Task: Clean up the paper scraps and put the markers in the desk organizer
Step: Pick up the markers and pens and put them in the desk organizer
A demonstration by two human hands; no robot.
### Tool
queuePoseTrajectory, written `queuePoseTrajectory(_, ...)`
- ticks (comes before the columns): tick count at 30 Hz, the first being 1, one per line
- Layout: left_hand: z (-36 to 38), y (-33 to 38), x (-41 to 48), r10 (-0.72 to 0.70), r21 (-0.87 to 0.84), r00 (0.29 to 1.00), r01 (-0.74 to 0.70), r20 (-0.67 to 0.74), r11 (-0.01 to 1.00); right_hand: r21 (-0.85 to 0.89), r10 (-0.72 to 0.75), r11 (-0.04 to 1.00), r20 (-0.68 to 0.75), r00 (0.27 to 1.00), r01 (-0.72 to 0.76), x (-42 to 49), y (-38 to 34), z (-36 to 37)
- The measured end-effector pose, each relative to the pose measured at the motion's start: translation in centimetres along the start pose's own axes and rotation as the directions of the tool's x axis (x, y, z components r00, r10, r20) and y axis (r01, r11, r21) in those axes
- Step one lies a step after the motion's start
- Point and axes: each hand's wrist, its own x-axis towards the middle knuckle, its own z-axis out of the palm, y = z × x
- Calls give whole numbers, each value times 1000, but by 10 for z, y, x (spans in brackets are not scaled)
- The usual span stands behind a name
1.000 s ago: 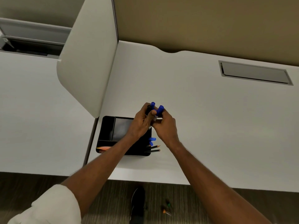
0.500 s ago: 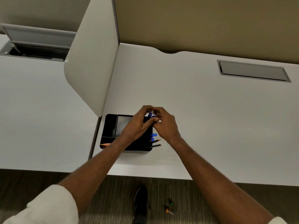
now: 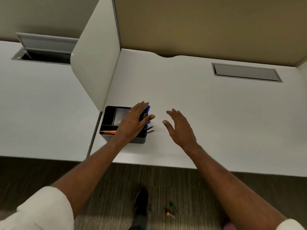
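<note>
Both hands hang palm-down over the white table [image 3: 207, 113], fingers spread and holding nothing. The left hand [image 3: 132, 121] is above the right part of the black desk organizer [image 3: 108, 120], which stands near the table's front edge, just beside the foot of the white divider panel [image 3: 94, 67]. A thin ring shows on one finger of that hand. The right hand [image 3: 180, 128] is to the right of the organizer, apart from it, over bare table surface.

The blue markers [image 3: 147, 110] stand upright in the organizer's right compartment, their caps poking out past the left hand's fingers. Two dark pencils [image 3: 150, 129] lean out of the same side toward the right, tips pointing away from the box. Something orange and flat [image 3: 108, 131] lies along the organizer's front left section; it may be paper, but the hand and the angle make that hard to judge. The rear left compartments look dark.

A grey cable flap [image 3: 245, 73] sits flush in the table at the far right. On the carpeted floor [image 3: 49, 173] below are a black shoe [image 3: 141, 200] and a few small coloured objects [image 3: 170, 211], green and orange, too small to identify.
</note>
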Motion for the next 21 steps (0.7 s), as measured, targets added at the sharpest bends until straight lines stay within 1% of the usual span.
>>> queuePoseTrajectory(5,4,43,-47,60,89,998,-57,-37,994,-97,-68,993,21,997,70,-53,14,-23)
queuePoseTrajectory(8,13,70,-80,56,117,996,-47,-69,992,-134,-85,987,31,996,89,-89,22,-41)
queuePoseTrajectory(11,27,98,-118,41,149,997,-30,-70,988,-143,-82,986,44,996,88,-131,36,-57)
queuePoseTrajectory(14,45,127,-154,65,205,997,-55,-40,977,-189,-63,979,56,996,73,-173,54,-74)
queuePoseTrajectory(18,73,157,-196,47,203,998,-52,30,978,-221,-23,975,46,999,33,-220,80,-90)
queuePoseTrajectory(21,94,170,-221,64,198,995,-78,81,977,-218,19,976,34,999,-11,-249,98,-94)
